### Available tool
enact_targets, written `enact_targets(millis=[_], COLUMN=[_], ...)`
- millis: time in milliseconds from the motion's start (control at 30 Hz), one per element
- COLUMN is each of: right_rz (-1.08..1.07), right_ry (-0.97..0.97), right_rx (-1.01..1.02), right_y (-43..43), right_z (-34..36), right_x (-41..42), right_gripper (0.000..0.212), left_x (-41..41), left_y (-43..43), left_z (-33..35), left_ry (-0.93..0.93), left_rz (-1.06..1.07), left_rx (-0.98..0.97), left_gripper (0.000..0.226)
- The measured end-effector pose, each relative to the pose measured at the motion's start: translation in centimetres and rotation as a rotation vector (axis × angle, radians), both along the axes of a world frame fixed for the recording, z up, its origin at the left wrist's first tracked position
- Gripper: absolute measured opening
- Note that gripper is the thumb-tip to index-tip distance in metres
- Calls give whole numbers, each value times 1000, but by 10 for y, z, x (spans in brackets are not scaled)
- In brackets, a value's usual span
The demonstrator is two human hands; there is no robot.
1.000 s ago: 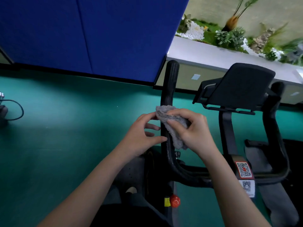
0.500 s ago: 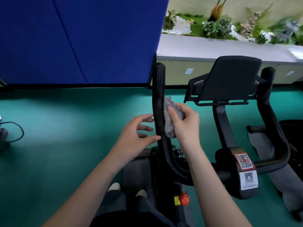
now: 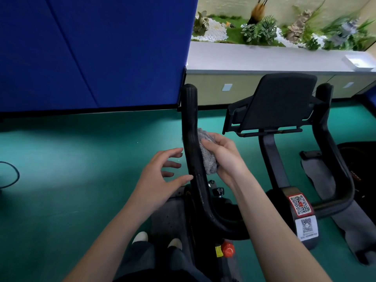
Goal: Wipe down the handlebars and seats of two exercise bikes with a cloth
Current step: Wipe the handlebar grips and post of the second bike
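Right hand grips cloth against handlebar, left hand relaxed alongside. Other bar and seats seemingly left to wipe

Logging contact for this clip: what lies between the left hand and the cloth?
Head view: only the black handlebar stands between them. The left hand is open on its left; the right hand presses the cloth to its right side.

Both bare forearms reach forward from below, side by side. The left hand hovers with its fingers spread and loosely bent, gripping nothing, the thumb tip just at the handlebar. The right hand, wrist bent inward, curls its fingers round a grey cloth and presses it against the bar's other side.
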State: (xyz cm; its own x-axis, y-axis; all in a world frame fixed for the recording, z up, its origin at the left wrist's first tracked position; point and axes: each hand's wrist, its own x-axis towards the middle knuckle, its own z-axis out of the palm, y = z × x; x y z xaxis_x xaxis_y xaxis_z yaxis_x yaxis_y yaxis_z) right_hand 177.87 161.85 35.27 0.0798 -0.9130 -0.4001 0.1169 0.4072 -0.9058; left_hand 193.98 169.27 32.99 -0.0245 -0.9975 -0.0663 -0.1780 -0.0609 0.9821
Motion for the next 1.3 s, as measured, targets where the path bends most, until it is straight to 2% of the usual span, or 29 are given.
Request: enact_targets(millis=[133, 300, 633, 733, 800, 933, 1033, 1167, 1300], right_rz=[129, 202, 401, 416, 400, 159, 109, 193, 429], right_ry=[-129, -152, 63, 185, 188, 253, 363, 573, 852], right_rx=[106, 109, 57, 68, 46, -162, -400, -601, -835], right_y=[-7, -4, 26, 31, 34, 47, 55, 44, 14], right_z=[1, 2, 2, 0, 4, 19, 31, 51, 71], right_x=[-5, -13, -35, -41, -42, -42, -33, -4, 21], right_gripper=[22, 28, 31, 34, 30, 28, 25, 24, 26], left_x=[4, 5, 1, 1, 1, 1, -5, -15, -27], left_y=[-3, -9, -16, -16, -16, -15, -13, -5, 6], left_z=[-1, -3, -6, -6, -5, -4, -4, -7, -6], left_ry=[16, 20, 31, 23, 14, 48, 80, 98, 128], left_rz=[13, 24, 32, 27, 23, 26, 20, 43, 121], left_rx=[4, 6, -2, -10, -9, 4, 46, 105, 137], left_gripper=[57, 53, 52, 52, 52, 54, 59, 63, 58])
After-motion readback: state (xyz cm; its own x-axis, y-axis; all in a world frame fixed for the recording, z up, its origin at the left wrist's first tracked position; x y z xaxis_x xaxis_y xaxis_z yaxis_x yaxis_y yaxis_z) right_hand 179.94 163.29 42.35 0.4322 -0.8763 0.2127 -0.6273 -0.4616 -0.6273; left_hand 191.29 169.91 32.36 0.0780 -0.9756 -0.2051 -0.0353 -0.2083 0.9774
